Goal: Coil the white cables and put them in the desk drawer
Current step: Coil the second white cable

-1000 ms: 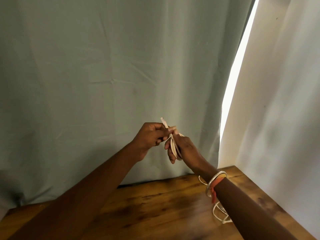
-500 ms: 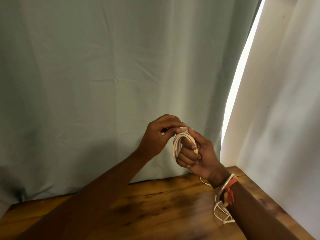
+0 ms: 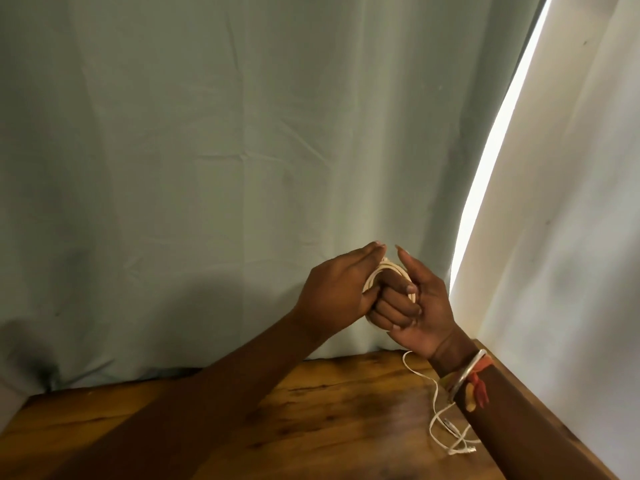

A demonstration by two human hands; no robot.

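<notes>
A white cable coil [image 3: 388, 270] is wound around the curled fingers of my right hand [image 3: 417, 306], held up in front of the curtain above the desk. My left hand [image 3: 341, 292] presses against the coil's left side, its thumb and fingers wrapped on the loops. A loose white cable [image 3: 437, 407] hangs from below my right wrist and ends in a tangle on the wooden desk [image 3: 311, 427] at the right. No drawer is visible.
A grey-green curtain [image 3: 242, 168] hangs right behind the desk's back edge. A white curtain [image 3: 571, 237] lines the right side, with a bright gap between them. Bangles and an orange thread sit on my right wrist.
Both hands shifted slightly right and lower. My left hand went from pinching the cable end at the top to pressing flat against the coil; the loose tail on the desk has lengthened toward the hand.
</notes>
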